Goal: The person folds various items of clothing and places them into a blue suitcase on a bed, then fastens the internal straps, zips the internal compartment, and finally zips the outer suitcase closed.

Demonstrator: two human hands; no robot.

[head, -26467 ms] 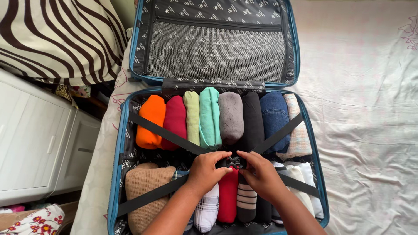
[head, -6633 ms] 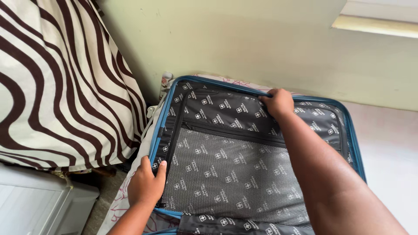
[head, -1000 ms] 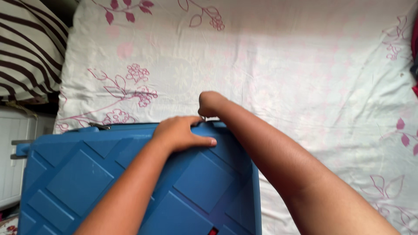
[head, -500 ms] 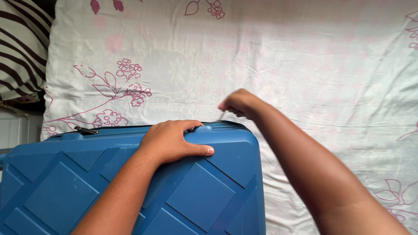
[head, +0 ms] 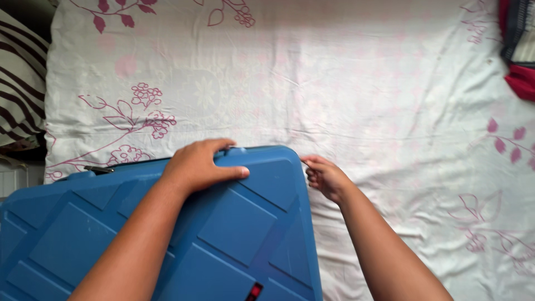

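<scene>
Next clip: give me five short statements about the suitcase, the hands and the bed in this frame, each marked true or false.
1. The blue suitcase is closed. True.
2. The left hand rests flat on the suitcase's top edge. True.
3. The right hand lies on top of the suitcase lid. False: it is beside the suitcase's right corner, fingers pinched at the edge, over the bedsheet.
4. The bedsheet is plain grey. False: it is white with pink flower and leaf prints.
5. A red and dark piece of cloth shows at the upper right corner. True.
</scene>
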